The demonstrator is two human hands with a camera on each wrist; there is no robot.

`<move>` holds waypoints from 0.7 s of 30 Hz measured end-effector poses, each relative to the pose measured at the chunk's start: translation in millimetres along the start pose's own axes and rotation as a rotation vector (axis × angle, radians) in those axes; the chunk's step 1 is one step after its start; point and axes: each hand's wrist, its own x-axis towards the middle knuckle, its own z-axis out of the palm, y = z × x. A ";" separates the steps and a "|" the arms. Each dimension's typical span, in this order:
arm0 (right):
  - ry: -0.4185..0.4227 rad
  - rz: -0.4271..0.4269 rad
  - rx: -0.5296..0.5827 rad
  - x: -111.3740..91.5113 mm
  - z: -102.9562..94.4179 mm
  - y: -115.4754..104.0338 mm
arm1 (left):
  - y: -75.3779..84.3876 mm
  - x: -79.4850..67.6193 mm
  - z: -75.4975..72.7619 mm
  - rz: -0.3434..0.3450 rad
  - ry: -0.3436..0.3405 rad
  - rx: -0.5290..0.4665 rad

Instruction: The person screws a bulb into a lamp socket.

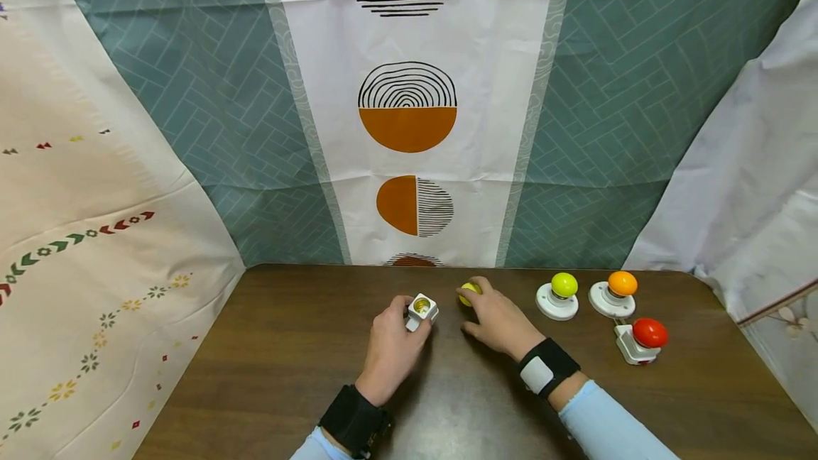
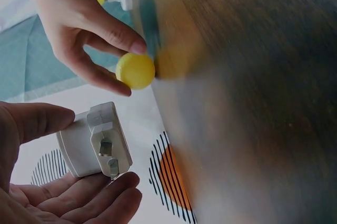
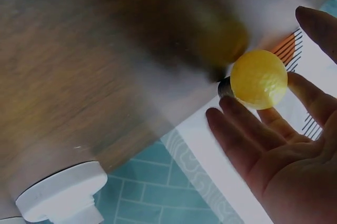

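Note:
My left hand [image 1: 397,350] holds a white plug-in bulb socket [image 1: 422,309] between thumb and fingers, its round opening facing up in the head view. Two metal prongs stick out of the socket [image 2: 108,145] in the left wrist view. To the right, my right hand [image 1: 505,321] is at a small yellow light bulb [image 1: 470,294] on the table. Fingers of the right hand [image 3: 295,155] touch or lie close beside the bulb [image 3: 259,79], while the thumb stands apart from it. The dark screw base of the bulb shows in the right wrist view.
On the right of the brown table [image 1: 300,353] stand a yellow-green bulb [image 1: 564,285] and an orange bulb [image 1: 623,283], each in a round white base. Nearer lies a red bulb [image 1: 650,333] in a white plug-in socket. A patterned cloth [image 1: 409,41] hangs behind the table.

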 end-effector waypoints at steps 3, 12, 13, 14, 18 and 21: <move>0.018 -0.015 0.011 -3.5 0.4 0.7 | 0.3 -1.0 0.2 0.006 -0.004 -0.011; 0.078 -0.021 0.067 -11.0 -1.3 3.4 | 1.9 -3.1 0.5 0.043 -0.030 -0.064; 0.084 -0.016 0.070 -12.1 -2.2 3.8 | 2.2 -3.4 0.6 0.045 -0.032 -0.069; 0.092 -0.011 0.075 -13.3 -3.1 4.2 | 2.6 -3.7 0.8 0.047 -0.033 -0.073; 0.132 0.000 0.080 -18.7 -8.8 5.3 | 4.3 -5.0 1.0 0.048 -0.034 -0.089; 0.164 0.009 0.084 -23.6 -14.5 5.1 | 4.9 -5.9 1.1 0.052 -0.036 -0.104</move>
